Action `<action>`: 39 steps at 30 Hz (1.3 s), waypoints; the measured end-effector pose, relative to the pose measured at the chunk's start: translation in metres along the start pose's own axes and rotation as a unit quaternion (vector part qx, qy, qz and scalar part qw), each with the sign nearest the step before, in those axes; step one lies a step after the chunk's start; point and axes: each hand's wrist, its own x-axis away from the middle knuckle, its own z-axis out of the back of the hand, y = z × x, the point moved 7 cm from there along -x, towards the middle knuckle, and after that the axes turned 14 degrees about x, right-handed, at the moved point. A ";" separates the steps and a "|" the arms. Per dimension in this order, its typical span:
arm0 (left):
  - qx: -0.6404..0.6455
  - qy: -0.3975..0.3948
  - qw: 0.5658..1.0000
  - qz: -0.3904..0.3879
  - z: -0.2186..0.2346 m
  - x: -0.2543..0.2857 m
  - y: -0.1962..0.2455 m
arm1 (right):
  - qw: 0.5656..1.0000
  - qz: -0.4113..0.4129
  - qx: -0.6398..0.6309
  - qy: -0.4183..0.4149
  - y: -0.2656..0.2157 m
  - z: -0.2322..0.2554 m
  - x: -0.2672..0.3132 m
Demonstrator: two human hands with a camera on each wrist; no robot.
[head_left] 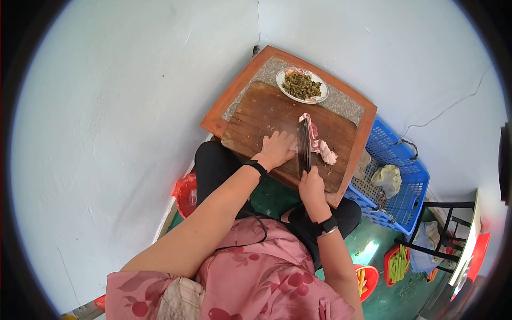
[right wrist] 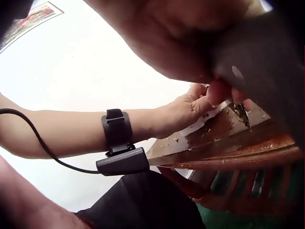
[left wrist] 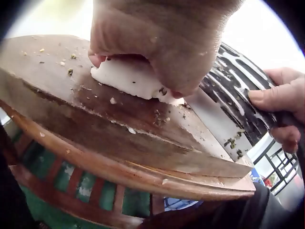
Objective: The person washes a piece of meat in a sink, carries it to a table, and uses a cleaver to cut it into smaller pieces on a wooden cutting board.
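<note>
A cleaver with a dark, streaked blade stands over the wooden cutting board; the right hand grips its handle. Left of the blade, the left hand holds down a pale slab of meat, thumb and fingertips at its edges in the left wrist view. Its middle is hidden under the palm. Reddish-white meat lies along the blade's right side. Bits of chopped green stuff cling to the blade.
A plate of chopped greens sits at the table's back. Right of the wooden-edged table is a blue basket with plastic bags. On the floor are red containers with vegetables, and a black-legged stand.
</note>
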 end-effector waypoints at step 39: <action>0.016 0.026 1.000 0.000 -0.005 0.001 -0.006 | 0.997 0.027 -0.061 0.040 -0.010 0.005 -0.058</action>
